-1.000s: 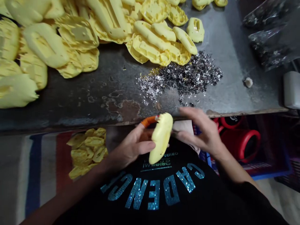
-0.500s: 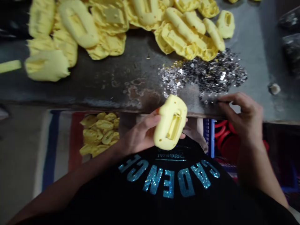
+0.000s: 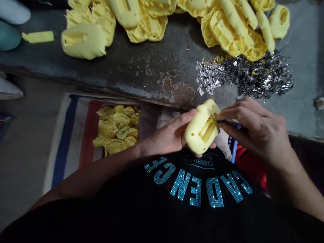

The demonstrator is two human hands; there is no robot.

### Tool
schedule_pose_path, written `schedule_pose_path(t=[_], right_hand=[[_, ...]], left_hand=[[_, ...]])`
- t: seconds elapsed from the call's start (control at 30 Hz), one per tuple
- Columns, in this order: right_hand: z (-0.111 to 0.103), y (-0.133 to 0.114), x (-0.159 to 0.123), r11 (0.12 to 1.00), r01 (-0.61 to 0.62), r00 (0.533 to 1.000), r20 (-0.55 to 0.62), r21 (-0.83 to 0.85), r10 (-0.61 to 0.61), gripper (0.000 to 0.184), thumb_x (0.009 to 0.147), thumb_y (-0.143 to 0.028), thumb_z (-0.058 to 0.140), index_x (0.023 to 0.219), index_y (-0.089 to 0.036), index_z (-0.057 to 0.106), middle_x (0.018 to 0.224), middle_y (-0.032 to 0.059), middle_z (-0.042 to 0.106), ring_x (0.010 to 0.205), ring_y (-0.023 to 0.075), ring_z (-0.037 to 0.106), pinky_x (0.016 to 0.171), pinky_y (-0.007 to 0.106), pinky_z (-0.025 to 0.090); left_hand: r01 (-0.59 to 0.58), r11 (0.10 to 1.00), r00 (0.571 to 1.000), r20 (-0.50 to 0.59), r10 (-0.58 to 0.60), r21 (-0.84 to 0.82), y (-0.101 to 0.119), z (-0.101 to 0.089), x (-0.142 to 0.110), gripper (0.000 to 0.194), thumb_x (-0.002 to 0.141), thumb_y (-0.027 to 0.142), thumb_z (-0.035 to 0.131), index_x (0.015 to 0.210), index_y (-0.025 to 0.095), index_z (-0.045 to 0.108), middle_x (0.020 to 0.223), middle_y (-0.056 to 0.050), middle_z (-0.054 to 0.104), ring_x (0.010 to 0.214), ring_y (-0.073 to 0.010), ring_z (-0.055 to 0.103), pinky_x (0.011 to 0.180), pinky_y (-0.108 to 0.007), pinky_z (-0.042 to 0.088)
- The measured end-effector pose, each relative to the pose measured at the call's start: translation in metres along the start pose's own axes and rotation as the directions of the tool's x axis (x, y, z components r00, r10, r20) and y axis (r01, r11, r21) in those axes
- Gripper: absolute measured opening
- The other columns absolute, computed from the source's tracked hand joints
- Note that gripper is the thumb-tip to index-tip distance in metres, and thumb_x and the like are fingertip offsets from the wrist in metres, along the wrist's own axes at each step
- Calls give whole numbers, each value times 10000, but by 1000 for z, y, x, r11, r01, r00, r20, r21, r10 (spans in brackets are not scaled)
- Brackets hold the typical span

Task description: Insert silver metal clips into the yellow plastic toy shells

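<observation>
Just below the front edge of the bench (image 3: 126, 71), before the black shirt (image 3: 177, 222), a yellow shell (image 3: 195, 125) is held in the left hand (image 3: 169, 136). It is tilted, with its long slot turned up, and is gripped between the thumb along one side and the fingers beneath. The right hand (image 3: 260, 130) is closed to a narrow pinch at the upper end of the slot, where a small dark piece (image 3: 216, 120) is held between thumb and forefinger. Whether that piece has been seated cannot be told, since the spot is partly covered by the fingertips.

The work on this shell is judged to be partway through: the slot is exposed, and contact has been made at one end only. Near the bench edge, a loose pile of small metal parts (image 3: 265, 76) is spread, with many left unused. Beside it, more yellow shells (image 3: 227, 30) are heaped, some with their hollow insides up, some face down; whether any has been fitted cannot be made out. Below the bench, next to a striped sheet (image 3: 87, 131), another heap of yellow pieces (image 3: 118, 128) is gathered, but whether these are finished cannot be told.
</observation>
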State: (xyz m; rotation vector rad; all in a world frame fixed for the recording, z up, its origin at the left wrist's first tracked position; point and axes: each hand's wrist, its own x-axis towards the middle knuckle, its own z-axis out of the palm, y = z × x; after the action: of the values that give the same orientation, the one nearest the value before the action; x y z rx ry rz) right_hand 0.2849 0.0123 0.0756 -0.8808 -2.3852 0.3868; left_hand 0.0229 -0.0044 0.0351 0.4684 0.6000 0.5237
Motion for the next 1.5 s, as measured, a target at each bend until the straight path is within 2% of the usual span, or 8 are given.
schedule_pose_path(t=[0.3,0.5,0.93,1.1,1.23,1.33,1.4,1.5], right_hand=[[-4,-9,7,988,66,994,92,-138,-53,177,1179,-279,682,1327,-309,775,1048,64,827,870,265,719,775,435,628],[-3,-12,7,995,9,994,105,-102,2,220,1175,-272,681,1351,-337,797,1072,56,840,902,275,737,811,446,627],[9,-12,3,1000,-17,994,-107,-25,14,340,1111,-125,739,1357,-357,775,1117,35,884,916,260,805,826,450,661],[20,-19,-6,992,-11,990,-138,-128,-6,423,1093,-96,761,1425,-359,763,1202,75,889,926,272,793,811,472,659],[31,-25,-12,993,-35,969,-245,-113,6,401,1069,-56,766,1373,-315,806,1210,84,884,991,266,811,855,457,669],[30,-21,-12,993,-119,938,-328,1,113,355,1055,-90,801,1303,-340,846,1162,63,873,1015,271,819,869,460,680],[24,-13,-8,977,-181,936,-287,110,205,318,1045,-189,859,1321,-345,848,1202,68,865,1065,291,819,862,467,689],[14,-1,2,939,-237,961,-78,250,263,434,1050,-371,886,1470,-325,787,1381,99,838,1125,302,819,858,461,707]], left_hand=[[-41,999,999,32,42,-28,-9,-2,3,770,931,788,883,1464,241,796,1223,-159,898,1018,-372,902,643,-343,684],[-31,998,997,66,34,-58,-11,-6,5,793,962,842,828,1496,257,788,1307,-169,891,1081,-379,895,629,-324,663],[-43,998,997,58,45,-38,-10,-9,4,890,943,811,839,1622,249,715,1392,-192,865,1146,-438,885,657,-393,691],[-133,989,991,17,134,-58,-16,-7,1,928,949,809,853,1667,248,674,1374,-189,869,1205,-448,869,689,-406,705],[-250,966,967,-62,246,-69,-19,-5,-1,839,907,739,950,1551,251,727,1443,-171,858,1292,-399,849,850,-403,739],[-264,961,962,-99,256,-80,-19,-5,-2,735,879,707,992,1413,253,771,1435,-156,866,1274,-380,855,923,-428,740],[-260,963,961,-117,251,-66,-20,-6,-3,714,864,681,1015,1395,267,776,1423,-138,872,1220,-362,869,914,-425,736],[-285,959,954,-98,283,-1,-22,-6,-6,771,867,591,1047,1513,303,740,1423,-109,875,1152,-329,883,864,-382,718]])
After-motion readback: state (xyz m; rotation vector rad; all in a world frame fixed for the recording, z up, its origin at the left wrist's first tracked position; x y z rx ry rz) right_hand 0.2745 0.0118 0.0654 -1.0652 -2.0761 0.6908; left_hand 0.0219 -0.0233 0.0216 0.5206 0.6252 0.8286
